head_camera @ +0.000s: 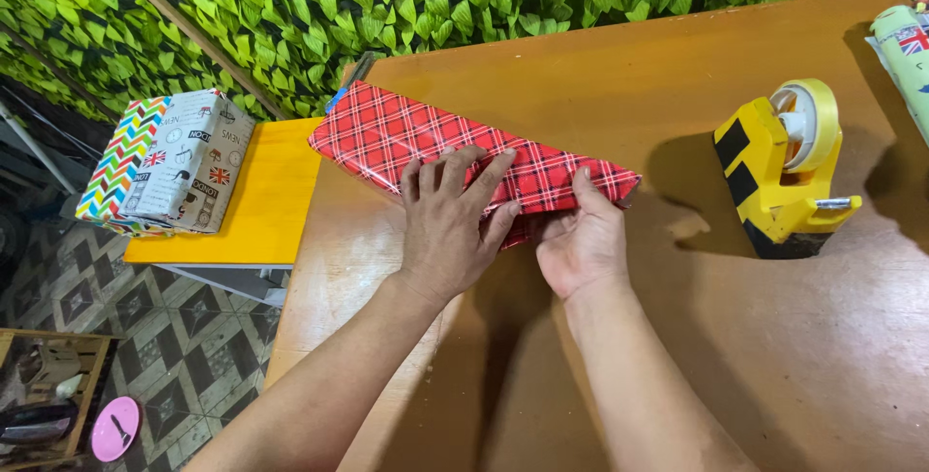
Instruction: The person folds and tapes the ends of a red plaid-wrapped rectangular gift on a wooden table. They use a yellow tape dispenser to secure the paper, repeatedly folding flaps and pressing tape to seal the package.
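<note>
Both forearms reach forward over the counter (677,337). The left hand (450,225) lies flat, fingers spread, pressing the red plaid-wrapped box (406,133); the right hand (584,240) pinches its near edge.

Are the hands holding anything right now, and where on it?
Both press the red plaid box on the table: left hand flat on its top and near edge, right hand at its near right corner.

glossy red plaid paper parcel (464,158), smooth wooden table (774,356).
</note>
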